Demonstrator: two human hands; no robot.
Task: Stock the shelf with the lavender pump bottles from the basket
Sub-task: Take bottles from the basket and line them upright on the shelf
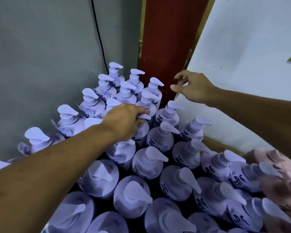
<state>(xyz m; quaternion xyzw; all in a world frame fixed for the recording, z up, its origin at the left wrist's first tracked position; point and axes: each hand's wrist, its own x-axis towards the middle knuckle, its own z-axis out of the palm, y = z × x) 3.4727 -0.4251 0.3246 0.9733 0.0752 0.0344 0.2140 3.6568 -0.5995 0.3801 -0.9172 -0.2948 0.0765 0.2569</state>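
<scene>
Several lavender pump bottles stand packed upright in rows, filling the lower and middle view. My left hand reaches in from the lower left and grips the pump head of one bottle in the middle of the rows, fingers curled over its nozzle. My right hand hovers above and to the right of the back rows, fingers loosely spread, holding nothing. No basket is in view.
A grey wall with a black cable stands behind at the left. A dark red post rises in the back corner. A white panel closes the right side. Pinkish bottles sit at the right edge.
</scene>
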